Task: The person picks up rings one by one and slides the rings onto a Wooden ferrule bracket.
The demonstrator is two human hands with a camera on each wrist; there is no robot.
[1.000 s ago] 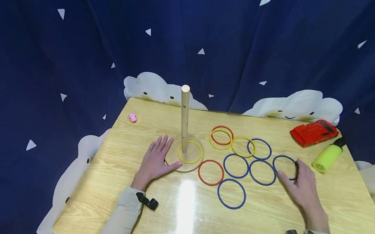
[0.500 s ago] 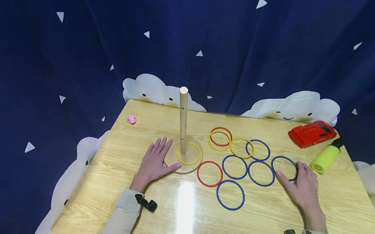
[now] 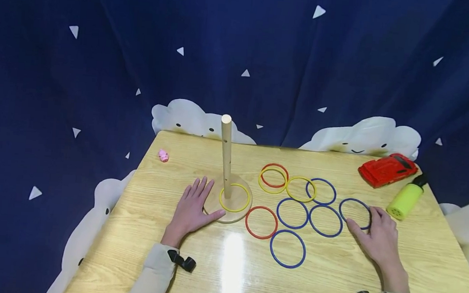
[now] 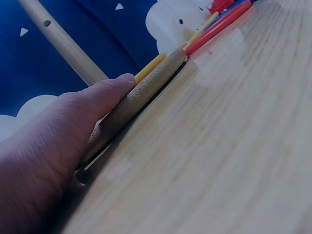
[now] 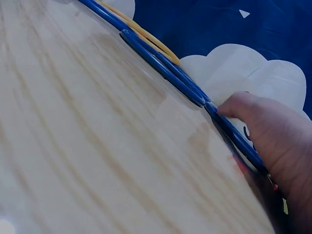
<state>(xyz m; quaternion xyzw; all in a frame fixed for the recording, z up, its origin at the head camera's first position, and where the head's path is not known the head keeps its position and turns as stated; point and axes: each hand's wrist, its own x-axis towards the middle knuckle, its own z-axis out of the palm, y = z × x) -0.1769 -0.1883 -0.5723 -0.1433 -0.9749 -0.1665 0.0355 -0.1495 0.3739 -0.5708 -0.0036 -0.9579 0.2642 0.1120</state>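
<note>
In the head view, my left hand [image 3: 191, 209] lies with straight, spread fingers beside the round wooden base [image 3: 213, 212], its thumb over the rim. An upright wooden peg [image 3: 226, 159] rises from that base. A yellow ring [image 3: 248, 197] lies on the base around the peg's foot. My right hand [image 3: 381, 236] holds the rightmost blue ring [image 3: 351, 199] at its right side, thumb on the near rim and fingers bent over the edge. The right wrist view shows the thumb against this blue ring [image 5: 239, 139], which lies low over the tabletop; the other fingers are hidden there.
Between the hands lie several blue rings [image 3: 286, 265], two yellow rings [image 3: 302, 177] and two red rings [image 3: 260, 238], some overlapping. A red toy car [image 3: 388, 170] and a yellow-green bottle [image 3: 405, 201] stand back right. A pink pig figure [image 3: 163, 155] sits back left.
The head view has tilted slightly, so everything sits a little lower in the picture. Both hands and the rings keep their places on the table.
</note>
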